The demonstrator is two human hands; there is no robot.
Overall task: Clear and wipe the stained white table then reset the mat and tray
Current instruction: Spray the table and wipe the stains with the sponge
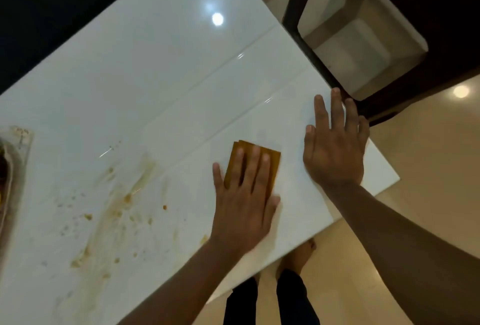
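In the head view, the glossy white desk (pixel 161 70) reflects a round ceiling light, and its near left part carries yellowish-brown smears and crumbs (pixel 114 210), with a dirty object (pixel 10 168) cut off at the left edge. The left hand (pixel 244 202) lies open and flat, pressing a folded brown-orange cloth (pixel 270 161) on the clean right part, while the right hand (pixel 335 142) rests open with spread fingers near the far right corner. Beyond that corner stands a dark wooden chair (pixel 306 38) on the beige tiled floor (pixel 428 168).
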